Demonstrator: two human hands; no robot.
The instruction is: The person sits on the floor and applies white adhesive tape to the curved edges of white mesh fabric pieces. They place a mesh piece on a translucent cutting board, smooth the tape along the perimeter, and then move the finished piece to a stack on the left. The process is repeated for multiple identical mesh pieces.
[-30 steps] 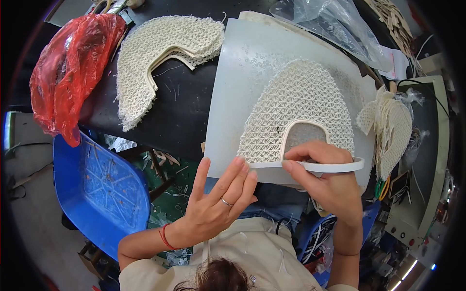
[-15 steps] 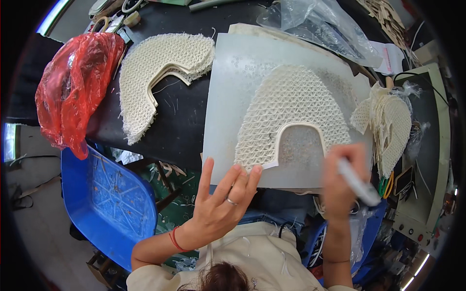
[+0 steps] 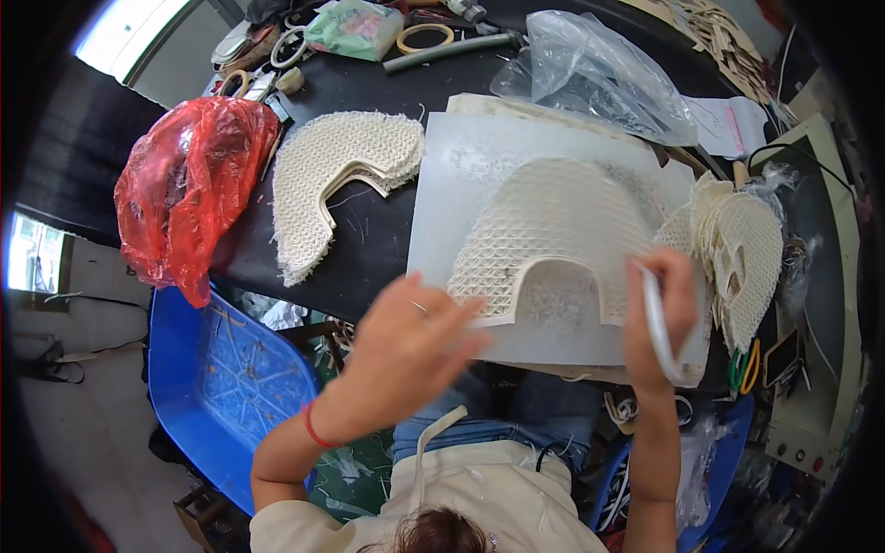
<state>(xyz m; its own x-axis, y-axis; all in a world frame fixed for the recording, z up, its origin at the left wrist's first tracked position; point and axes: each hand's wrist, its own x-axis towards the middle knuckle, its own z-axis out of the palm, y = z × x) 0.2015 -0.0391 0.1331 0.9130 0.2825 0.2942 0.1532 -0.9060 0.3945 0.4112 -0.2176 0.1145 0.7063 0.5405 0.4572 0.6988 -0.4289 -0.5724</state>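
Note:
A cream woven-mesh shoe upper piece [image 3: 544, 212], U-shaped with a smooth rim round its inner curve, lies flat on a pale sheet [image 3: 438, 184] in front of me. Beside its lower left end hovers my left hand [image 3: 392, 355], motion-blurred, its fingers apart and holding nothing that I can see. My right hand [image 3: 662, 318] is closed on a narrow white strip [image 3: 662, 332] that bends down past the fingers. It is near the lower right end of the upper piece; whether it touches the piece cannot be told.
Stacked mesh pieces [image 3: 341, 166] lie left on the black table [image 3: 249, 267], beside a red plastic bag [image 3: 194, 194]. Another mesh pile [image 3: 737, 249] hangs together at the right. Clear plastic bags [image 3: 599, 74] lie behind the sheet. A blue stool [image 3: 240, 369] stands lower left.
My left hand has lifted off the piece's lower left edge and shifted slightly left. My right hand still grips the strip. The whole view has shifted, showing more of the table's far side.

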